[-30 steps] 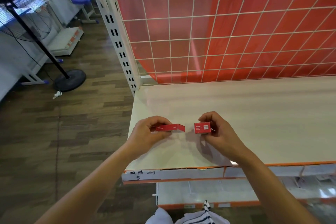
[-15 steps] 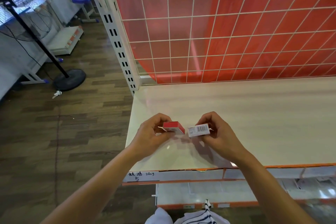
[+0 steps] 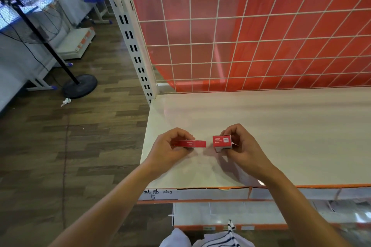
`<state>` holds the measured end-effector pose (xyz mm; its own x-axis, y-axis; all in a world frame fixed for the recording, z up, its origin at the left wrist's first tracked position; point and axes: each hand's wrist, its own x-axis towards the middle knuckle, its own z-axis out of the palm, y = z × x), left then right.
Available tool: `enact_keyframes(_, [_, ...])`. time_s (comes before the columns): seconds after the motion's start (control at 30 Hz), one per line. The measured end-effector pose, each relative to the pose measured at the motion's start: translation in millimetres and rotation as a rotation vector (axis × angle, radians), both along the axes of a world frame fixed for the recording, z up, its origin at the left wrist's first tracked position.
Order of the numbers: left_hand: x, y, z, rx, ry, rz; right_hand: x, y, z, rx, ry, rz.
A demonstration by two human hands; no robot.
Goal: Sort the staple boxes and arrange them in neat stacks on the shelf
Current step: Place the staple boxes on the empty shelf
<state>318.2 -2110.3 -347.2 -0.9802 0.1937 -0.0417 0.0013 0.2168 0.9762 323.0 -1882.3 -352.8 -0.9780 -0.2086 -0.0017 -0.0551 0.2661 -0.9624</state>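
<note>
Both boxes have drawn apart from where they nearly touched half a second ago, and the right one has been turned from its pale barcode side to its red printed face.

Largest in view is the shelf (image 3: 291,136), a pale board backed by a white wire grid (image 3: 239,42) over an orange panel. No stack stands on the part that shows. The work is happening close to its front left corner, with the wooden floor (image 3: 60,156) just past that edge.

The left grip (image 3: 170,147) is curled round a red staple box (image 3: 191,143), holding it by one end with its long narrow side facing the camera. The right grip (image 3: 244,147) pinches the second staple box (image 3: 221,142) between fingertips and thumb. Both boxes are low over the shelf, level with each other and a little apart. Shadows under them suggest they are not resting on it, but I cannot tell for sure.

A pale tab seems to stick out at the right end of the second box. If that is a loose flap, tipping the box could spill staples. Either light fingertip hold could also slip, and so near the corner a dropped box would likely go to the floor. Setting the boxes down with different faces up would start a crooked stack.
</note>
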Motion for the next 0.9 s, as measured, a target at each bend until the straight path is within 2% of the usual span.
enact_keyframes(0.17, [-0.1,-0.4,-0.4,-0.024,-0.013,-0.078,2.0,-1.8,1.2,0.037,0.025,0.054])
enact_keyframes(0.4, [-0.6,-1.3,-5.4,-0.248,0.003,-0.172,2.7,-2.4,0.7,0.056,0.038,0.062])
enact_keyframes(0.57, [-1.8,-1.1,-1.5,-0.414,0.030,-0.183,1.7,-0.4,7.0,0.091,-0.065,0.081])
enact_keyframes(0.63, [-2.1,-0.9,-1.9,-0.405,0.030,-0.169,2.6,-0.7,7.2,0.092,-0.091,0.091])
enact_keyframes(0.77, [-2.2,-1.6,-3.6,-0.375,0.049,-0.154,4.8,-0.9,5.8,-0.054,-0.261,0.087])
enact_keyframes(0.9, [-3.9,-2.8,-3.7,-0.314,0.012,-0.138,3.2,-2.1,6.1,-0.017,-0.259,0.082])
